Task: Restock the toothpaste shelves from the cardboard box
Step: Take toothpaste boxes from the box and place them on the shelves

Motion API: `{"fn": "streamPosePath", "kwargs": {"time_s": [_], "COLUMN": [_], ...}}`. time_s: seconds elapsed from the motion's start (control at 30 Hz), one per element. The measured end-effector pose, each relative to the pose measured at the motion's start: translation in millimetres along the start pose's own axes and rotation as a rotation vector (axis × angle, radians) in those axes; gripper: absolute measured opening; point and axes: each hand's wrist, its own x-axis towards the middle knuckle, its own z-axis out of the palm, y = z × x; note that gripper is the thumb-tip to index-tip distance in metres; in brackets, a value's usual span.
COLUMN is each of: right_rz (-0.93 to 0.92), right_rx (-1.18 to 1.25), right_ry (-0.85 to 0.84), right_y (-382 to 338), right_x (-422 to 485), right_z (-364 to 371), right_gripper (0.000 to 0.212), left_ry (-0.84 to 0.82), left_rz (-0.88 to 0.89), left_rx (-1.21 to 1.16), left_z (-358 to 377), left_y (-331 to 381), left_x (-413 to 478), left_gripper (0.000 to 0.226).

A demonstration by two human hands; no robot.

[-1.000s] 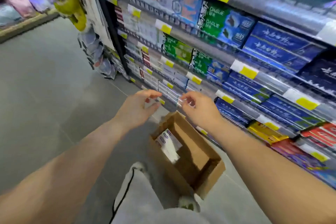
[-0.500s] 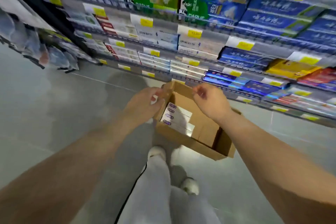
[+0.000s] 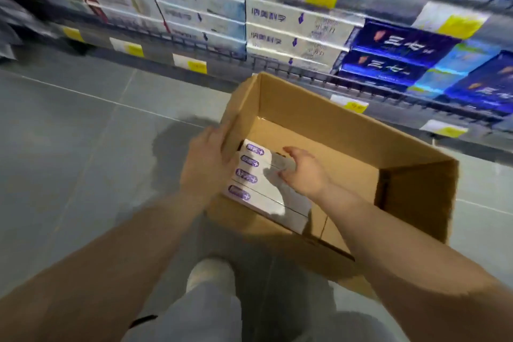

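My left grip (image 3: 206,166) lies flat, fingers straight, on the left wall of the cardboard box (image 3: 305,108). My right grip (image 3: 302,172) pinches one of four white toothpaste cartons (image 3: 259,198) inside it.

The open cardboard box (image 3: 347,130) stood on the floor (image 3: 83,147) before the shelves (image 3: 277,66); four white, purple-labelled toothpaste cartons (image 3: 263,198) lay side by side inside.

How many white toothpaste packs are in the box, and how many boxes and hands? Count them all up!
White toothpaste packs showing in the box: 4
Cardboard box: 1
Hands: 2, left hand and right hand
Total: 7
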Motion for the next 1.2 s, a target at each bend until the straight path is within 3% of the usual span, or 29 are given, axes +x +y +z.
{"fn": "streamPosePath", "kwargs": {"time_s": [0.17,0.27,0.43,0.57,0.63,0.7,0.77,0.87,0.93,1.1,1.2], "right_rz": [0.019,0.084,0.064,0.063,0.071,0.103,0.166,0.219,0.25,0.31,0.294], "right_rx": [-0.144,-0.184,-0.274,-0.257,-0.21,-0.123,0.009,0.184,0.25,0.337,0.378], "right_ry": [-0.071,-0.133,0.006,0.087,0.139,0.179,0.226,0.295,0.333,0.424,0.429], "right_y": [30,37,38,35,42,55,71,93,109,137,138], "right_x": [68,78,81,74,65,53,41,20,8,-7,-10], "right_z": [51,68,70,60,50,39,30,22,20,19,22], "right_gripper": [0.09,0.086,0.078,0.051,0.038,0.036,0.041,0.043,0.045,0.037,0.038], "left_ry": [0.022,0.078,0.084,0.091,0.173,0.247,0.07,-0.478,-0.687,-0.869,-0.93], "left_rz": [0.003,0.033,0.033,0.028,0.196,0.49,0.6,0.345,0.237,0.179,0.179], "left_rx": [-0.021,-0.062,-0.075,0.012,0.236,0.362,0.348,0.284,0.369,0.486,0.573], "left_z": [39,42,42,41,37,37,47,87,117,154,163], "left_y": [-31,-34,-33,-31,-26,-13,9,25,24,11,5], "left_x": [8,8,7,7,8,16,27,55,73,94,98], "left_gripper": [0.067,0.065,0.063,0.06,0.053,0.04,0.036,0.053,0.065,0.081,0.076]}}
